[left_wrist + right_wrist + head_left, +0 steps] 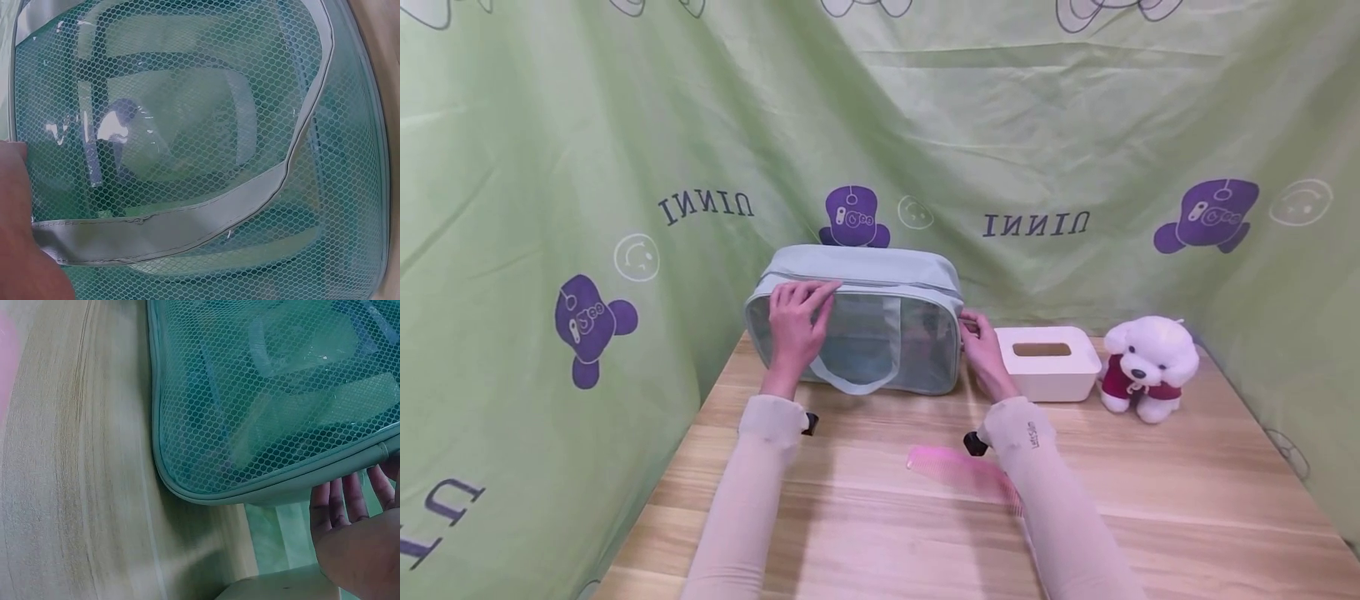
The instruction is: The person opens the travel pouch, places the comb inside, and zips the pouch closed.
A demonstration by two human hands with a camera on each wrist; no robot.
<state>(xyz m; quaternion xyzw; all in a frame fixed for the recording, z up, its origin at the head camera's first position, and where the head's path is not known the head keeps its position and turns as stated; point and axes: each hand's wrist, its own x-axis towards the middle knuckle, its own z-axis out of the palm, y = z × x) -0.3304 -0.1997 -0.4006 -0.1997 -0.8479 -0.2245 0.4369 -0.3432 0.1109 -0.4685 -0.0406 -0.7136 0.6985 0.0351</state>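
A pale green toiletry bag (850, 267) with clear mesh-patterned sides and a strap handle (859, 387) stands upright at the back of the table. My left hand (797, 327) rests on its upper front edge near the zipper, fingers extended to the right; in the left wrist view only part of that hand (28, 250) shows beside the strap. At the bag's right side is my right hand (987, 354). In the right wrist view its fingers (354, 497) bend toward the side panel; the thumb and index tips are partly hidden, so any pinch is unclear.
A white tissue box (1052, 385) stands just right of my right hand. Beyond it sits a white plush dog (1150, 358) in a red top. A pink comb (958, 468) lies near my right forearm. Green curtain (700, 108) hangs behind and beside the wooden table (850, 500).
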